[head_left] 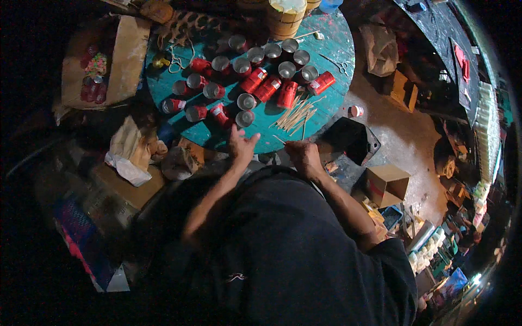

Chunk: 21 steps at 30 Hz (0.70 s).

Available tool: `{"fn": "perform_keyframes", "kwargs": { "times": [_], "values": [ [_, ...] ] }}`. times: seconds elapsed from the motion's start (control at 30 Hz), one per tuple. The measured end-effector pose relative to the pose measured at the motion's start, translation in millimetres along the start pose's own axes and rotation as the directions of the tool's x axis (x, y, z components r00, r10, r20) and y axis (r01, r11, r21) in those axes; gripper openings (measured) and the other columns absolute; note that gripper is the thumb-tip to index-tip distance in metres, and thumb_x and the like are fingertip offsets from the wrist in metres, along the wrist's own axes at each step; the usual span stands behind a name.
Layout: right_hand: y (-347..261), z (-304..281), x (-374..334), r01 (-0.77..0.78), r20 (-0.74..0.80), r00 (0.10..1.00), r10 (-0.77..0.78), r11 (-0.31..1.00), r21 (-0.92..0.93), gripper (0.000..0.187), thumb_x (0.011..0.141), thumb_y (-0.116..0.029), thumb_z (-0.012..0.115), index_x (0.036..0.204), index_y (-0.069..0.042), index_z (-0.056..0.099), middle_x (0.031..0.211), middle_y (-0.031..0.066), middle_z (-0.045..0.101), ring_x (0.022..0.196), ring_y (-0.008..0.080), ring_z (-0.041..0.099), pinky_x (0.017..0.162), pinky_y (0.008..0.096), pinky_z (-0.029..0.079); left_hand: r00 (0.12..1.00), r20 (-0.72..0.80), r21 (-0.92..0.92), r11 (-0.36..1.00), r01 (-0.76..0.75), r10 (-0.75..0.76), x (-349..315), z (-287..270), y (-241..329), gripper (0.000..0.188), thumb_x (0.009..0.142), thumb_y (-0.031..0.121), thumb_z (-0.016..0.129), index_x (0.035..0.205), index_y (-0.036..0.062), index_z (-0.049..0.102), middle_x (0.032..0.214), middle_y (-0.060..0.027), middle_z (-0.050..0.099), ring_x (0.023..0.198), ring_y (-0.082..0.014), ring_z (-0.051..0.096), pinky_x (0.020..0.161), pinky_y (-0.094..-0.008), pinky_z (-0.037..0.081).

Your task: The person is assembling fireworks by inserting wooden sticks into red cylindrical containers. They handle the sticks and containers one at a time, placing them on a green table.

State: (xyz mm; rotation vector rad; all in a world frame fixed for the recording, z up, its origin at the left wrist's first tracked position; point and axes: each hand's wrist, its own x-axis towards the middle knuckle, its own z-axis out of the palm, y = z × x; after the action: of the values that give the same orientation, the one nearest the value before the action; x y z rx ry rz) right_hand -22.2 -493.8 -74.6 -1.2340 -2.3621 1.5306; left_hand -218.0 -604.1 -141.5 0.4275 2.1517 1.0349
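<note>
My left hand [242, 144] is at the near edge of the round teal table [337, 41], thumb and fingers apart and nothing visible in them. Just beyond its fingertips stands a cut-open can [244, 118], its silvery inside facing up. To the right, my right hand [305, 157] is closed around a thin wooden stick [279, 139], whose tip points up and left. A loose pile of similar sticks [296, 116] lies on the table ahead of that hand. Several red cans spread across the tabletop, some upright and open, others on their sides, such as one red can [286, 95].
Scissors [341, 66] lie at the table's right side. A wooden bucket-like container [286, 19] stands at the back. An open cardboard box [128, 60] is at the left, a black box-shaped object [350, 140] at the right. A small cardboard box [387, 185] sits nearer my right arm.
</note>
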Motion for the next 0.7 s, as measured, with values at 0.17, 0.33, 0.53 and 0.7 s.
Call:
{"fn": "perform_keyframes", "kwargs": {
  "times": [0.17,0.33,0.53,0.7],
  "values": [
    [-5,19,-11,-0.207,-0.028,0.976,0.215,0.964,0.169,0.023,0.083,-0.003,0.066,0.105,0.002,0.069,0.097,0.0203,0.071,0.089,0.0303,0.070,0.079,0.0384,0.054,0.956,-0.181,0.139,0.969,-0.206,0.229,40,18,-7,0.086,0.072,0.037,0.083,0.137,-0.0060,0.046,0.117,-0.0242,0.060,0.104,-0.0372,0.060,0.092,-0.0441,0.048],
    [-18,37,-16,-0.012,-0.173,0.985,0.026,0.996,0.086,0.024,0.091,-0.016,0.065,0.106,0.001,0.070,0.088,0.0181,0.071,0.080,0.0254,0.068,0.073,0.0362,0.052,0.886,-0.031,0.223,0.867,-0.446,0.464,38,-15,12,0.071,0.071,0.029,0.084,0.126,-0.0036,0.053,0.120,-0.0226,0.060,0.114,-0.0380,0.057,0.099,-0.0428,0.046],
    [-60,21,-27,-0.199,-0.130,0.963,0.238,0.946,0.254,0.028,0.094,-0.023,0.066,0.108,0.001,0.070,0.084,0.0135,0.070,0.076,0.0168,0.064,0.072,0.0330,0.051,0.720,0.047,-0.045,0.721,-0.691,0.693,1,-83,53,0.064,0.074,0.016,0.080,0.127,-0.0008,0.050,0.123,-0.0211,0.058,0.116,-0.0340,0.058,0.098,-0.0409,0.047],
    [-101,11,-27,-0.197,-0.129,0.953,0.276,0.881,0.431,0.026,0.095,-0.018,0.066,0.113,0.000,0.069,0.092,0.0100,0.072,0.081,0.0140,0.063,0.075,0.0311,0.051,0.761,0.012,-0.308,0.727,-0.614,0.648,-11,-111,93,0.062,0.079,0.014,0.077,0.132,-0.0003,0.048,0.118,-0.0164,0.061,0.106,-0.0278,0.063,0.096,-0.0382,0.049]
  ]
}}
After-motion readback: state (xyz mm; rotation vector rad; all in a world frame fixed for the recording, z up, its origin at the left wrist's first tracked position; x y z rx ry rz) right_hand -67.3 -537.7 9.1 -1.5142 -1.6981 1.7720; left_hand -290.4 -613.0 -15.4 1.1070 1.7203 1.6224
